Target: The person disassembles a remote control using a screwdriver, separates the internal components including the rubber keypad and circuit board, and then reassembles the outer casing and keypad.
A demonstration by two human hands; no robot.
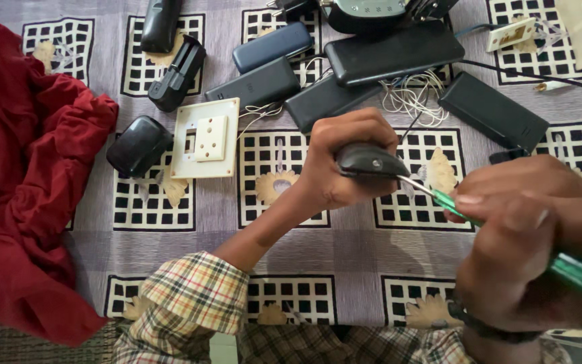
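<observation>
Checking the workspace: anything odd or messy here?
Yes. A tangle of thin white wires lies loose among the black cases, a red cloth is heaped at the left edge, and the white switch plate lies off any wall.

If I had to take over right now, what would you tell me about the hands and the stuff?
Left hand: closed around a small black gadget, held above the patterned cloth.
Right hand: grips a green-handled screwdriver; its metal tip meets the gadget's edge.
Nearby: white socket plate, black power banks, tangled white wires, red cloth at left.
Done: tip set against the gadget.
Left: gadget looks unopened.
</observation>
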